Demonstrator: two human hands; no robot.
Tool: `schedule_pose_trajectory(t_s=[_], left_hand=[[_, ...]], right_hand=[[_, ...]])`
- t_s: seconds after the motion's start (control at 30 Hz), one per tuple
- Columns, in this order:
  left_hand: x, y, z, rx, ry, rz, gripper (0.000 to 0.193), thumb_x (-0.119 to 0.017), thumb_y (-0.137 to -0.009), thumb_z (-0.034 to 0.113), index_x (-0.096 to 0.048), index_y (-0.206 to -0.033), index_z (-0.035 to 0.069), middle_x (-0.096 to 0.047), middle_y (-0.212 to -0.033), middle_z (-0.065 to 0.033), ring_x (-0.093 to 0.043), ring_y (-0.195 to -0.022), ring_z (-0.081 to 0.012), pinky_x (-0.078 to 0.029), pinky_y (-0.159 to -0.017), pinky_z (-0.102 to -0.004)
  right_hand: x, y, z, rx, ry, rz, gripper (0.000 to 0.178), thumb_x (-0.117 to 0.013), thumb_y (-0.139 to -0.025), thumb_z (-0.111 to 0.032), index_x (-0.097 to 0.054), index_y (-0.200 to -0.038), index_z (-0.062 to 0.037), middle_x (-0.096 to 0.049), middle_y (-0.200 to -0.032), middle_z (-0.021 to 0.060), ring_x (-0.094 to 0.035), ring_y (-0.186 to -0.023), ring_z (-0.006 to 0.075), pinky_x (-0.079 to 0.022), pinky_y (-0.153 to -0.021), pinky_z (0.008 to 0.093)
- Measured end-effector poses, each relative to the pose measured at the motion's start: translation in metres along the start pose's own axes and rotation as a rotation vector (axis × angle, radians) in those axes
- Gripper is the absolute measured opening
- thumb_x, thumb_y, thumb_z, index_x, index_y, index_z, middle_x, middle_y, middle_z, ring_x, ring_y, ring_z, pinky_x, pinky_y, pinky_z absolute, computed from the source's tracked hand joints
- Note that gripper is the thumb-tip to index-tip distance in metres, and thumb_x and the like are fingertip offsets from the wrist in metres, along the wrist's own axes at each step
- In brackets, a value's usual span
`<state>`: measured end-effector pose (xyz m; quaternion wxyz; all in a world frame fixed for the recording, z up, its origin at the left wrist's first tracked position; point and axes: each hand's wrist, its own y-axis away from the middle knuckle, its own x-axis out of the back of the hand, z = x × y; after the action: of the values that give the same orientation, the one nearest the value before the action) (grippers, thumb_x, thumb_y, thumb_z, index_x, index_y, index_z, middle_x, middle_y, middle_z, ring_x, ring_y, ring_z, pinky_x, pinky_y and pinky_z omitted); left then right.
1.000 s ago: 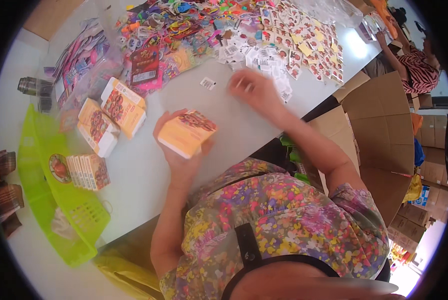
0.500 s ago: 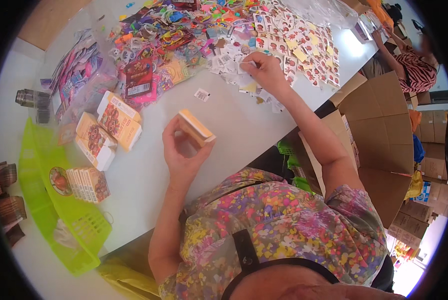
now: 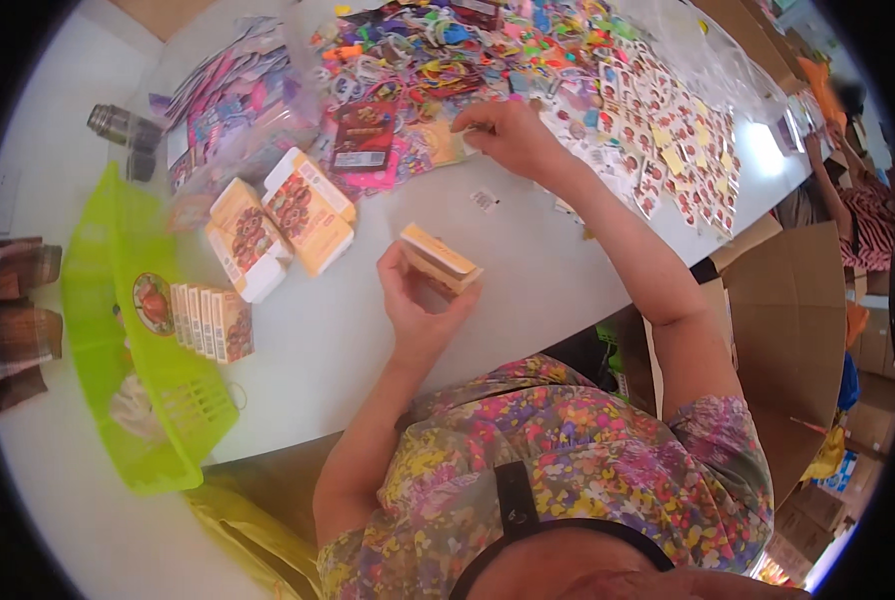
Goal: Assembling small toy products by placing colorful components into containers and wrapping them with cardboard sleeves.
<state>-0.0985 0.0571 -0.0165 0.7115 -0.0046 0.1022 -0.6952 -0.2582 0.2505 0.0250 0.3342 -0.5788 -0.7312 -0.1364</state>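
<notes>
One box (image 3: 440,252) in our left hand (image 3: 421,325)
That grip pinches it; whether our right hand (image 3: 516,137), near the trinkets (image 3: 408,65), pinches anything, we cannot tell.

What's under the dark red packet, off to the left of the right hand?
Along the lower edge of the dark red packet, a bright pink strip shows. Whatever else may lie underneath is covered. The right hand is clear of the packet.
</notes>
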Motion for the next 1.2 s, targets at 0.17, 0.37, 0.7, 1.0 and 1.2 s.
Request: schedule_pose_trajectory(t_s=[0.17, 0.37, 0.7, 1.0, 1.2], left_hand=[[-0.001, 0.0, -0.004, -0.02, -0.016, -0.016, 0.081, -0.084, -0.067, 0.01, -0.032, -0.129, 0.002, -0.05, -0.119, -0.0112, -0.052, -0.11, -0.0193, -0.041, -0.097, -0.0346], [-0.004, -0.002, -0.002, -0.003, -0.012, -0.004, 0.081, -0.085, -0.066, 0.011, -0.034, -0.129, 0.001, -0.05, -0.117, -0.0107, -0.052, -0.108, -0.0188, -0.044, -0.093, -0.0335], [-0.003, -0.005, 0.002, -0.054, -0.016, -0.073, 0.081, -0.083, -0.068, 0.008, -0.032, -0.13, 0.003, -0.049, -0.119, -0.0109, -0.052, -0.111, -0.02, -0.043, -0.098, -0.0345], [-0.003, -0.007, -0.005, -0.122, -0.151, 0.047, 0.076, -0.086, -0.065, 0.014, -0.043, -0.127, 0.001, -0.057, -0.103, -0.006, -0.057, -0.092, -0.0142, -0.049, -0.077, -0.0274], [0.0, -0.006, -0.001, -0.03, 0.016, 0.02, 0.076, -0.086, -0.065, 0.014, -0.044, -0.127, 0.002, -0.058, -0.106, -0.0053, -0.057, -0.095, -0.0137, -0.048, -0.08, -0.0277]], right_hand=[[-0.041, -0.053, -0.005, 0.256, 0.052, 0.005, 0.023, -0.069, -0.08, -0.014, -0.068, -0.1, -0.0043, -0.069, -0.087, 0.012, -0.065, -0.079, 0.0264, -0.051, -0.07, 0.035], [-0.091, -0.074, -0.037, 0.27, 0.392, -0.133, 0.023, -0.07, -0.077, -0.022, -0.071, -0.093, -0.0052, -0.066, -0.096, 0.0123, -0.065, -0.088, 0.0291, -0.053, -0.074, 0.04], [-0.075, -0.055, -0.026, 0.42, 0.441, -0.053, 0.02, -0.066, -0.079, -0.014, -0.069, -0.095, -0.0046, -0.064, -0.102, 0.0103, -0.063, -0.086, 0.0296, -0.052, -0.072, 0.0383], [0.035, 0.012, -0.087, -0.189, -0.743, -0.025, 0.019, -0.064, -0.092, -0.019, -0.063, -0.077, -0.0077, -0.059, -0.07, -0.004, -0.049, -0.053, 0.0015, -0.035, -0.048, 0.0172], [0.053, 0.043, -0.069, -0.25, -0.54, -0.052, 0.022, -0.064, -0.091, -0.018, -0.062, -0.072, -0.0071, -0.059, -0.066, -0.0029, -0.049, -0.051, 0.0036, -0.035, -0.047, 0.0193]])
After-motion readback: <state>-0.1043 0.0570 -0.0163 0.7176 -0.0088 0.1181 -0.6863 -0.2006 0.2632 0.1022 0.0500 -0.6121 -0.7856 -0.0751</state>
